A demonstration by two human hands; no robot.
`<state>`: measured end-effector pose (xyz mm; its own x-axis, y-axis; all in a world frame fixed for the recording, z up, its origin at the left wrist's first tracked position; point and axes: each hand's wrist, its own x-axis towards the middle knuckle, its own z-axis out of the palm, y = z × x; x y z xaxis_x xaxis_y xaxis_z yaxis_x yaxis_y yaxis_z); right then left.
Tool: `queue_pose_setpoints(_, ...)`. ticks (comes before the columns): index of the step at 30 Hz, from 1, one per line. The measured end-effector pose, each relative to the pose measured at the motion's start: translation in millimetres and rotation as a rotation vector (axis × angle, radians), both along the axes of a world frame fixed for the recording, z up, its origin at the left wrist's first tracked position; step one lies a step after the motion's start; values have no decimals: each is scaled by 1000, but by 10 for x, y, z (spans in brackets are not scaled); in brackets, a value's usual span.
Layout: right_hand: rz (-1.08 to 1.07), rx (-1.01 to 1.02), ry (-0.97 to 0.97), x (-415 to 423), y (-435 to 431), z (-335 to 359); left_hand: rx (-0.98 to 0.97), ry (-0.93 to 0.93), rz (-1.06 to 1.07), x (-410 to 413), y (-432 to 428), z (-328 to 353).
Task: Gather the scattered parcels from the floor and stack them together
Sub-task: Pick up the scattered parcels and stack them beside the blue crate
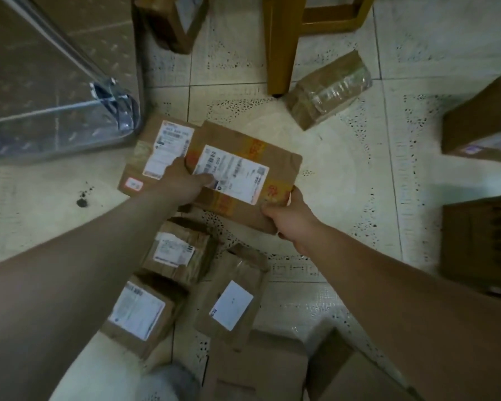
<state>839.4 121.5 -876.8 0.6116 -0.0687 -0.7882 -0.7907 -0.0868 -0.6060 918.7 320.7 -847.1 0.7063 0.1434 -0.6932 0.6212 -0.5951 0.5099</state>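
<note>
Flat parcel gripped two-handed: left hand on near-left edge, thumb across label; right hand clamping near-right corner. Long axis upper-left to lower-right. Overlaps labelled parcel just to its left; likely stacking there

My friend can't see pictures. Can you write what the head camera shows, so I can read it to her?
Two bare hands, left hand and right hand, hold a flat cardboard parcel with a white label, partly overlapping another labelled parcel on the tiled floor. More brown parcels lie scattered around, near a wooden furniture leg.
</note>
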Motion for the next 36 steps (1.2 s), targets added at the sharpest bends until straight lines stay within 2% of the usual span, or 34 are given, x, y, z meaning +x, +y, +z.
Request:
queue_pose_setpoints(3,-59,-39,-10,-104,-125,367,30,-53,25,-141,-109,296)
queue_pose_setpoints(7,-61,-125,-53,-244,-369,1242,3,-54,68,-442,-315,1098)
queue_pose_setpoints(16,43,-156,-132,-611,-981,4136,-117,-84,140,-1267,-781,4050)
queue_pose_setpoints(24,82,-261,-259,-1099,-1432,6228,-252,-236,98,-1878,-1121,6146)
queue_pose_setpoints(31,-46,-394,-464,-1731,-1621,7229,-342,-405,-94,-2229,-1252,7072)
queue_pose_setpoints(36,-138,-459,-498,-2299,-1754,7709,-351,-476,-234,-2517,-1409,7494)
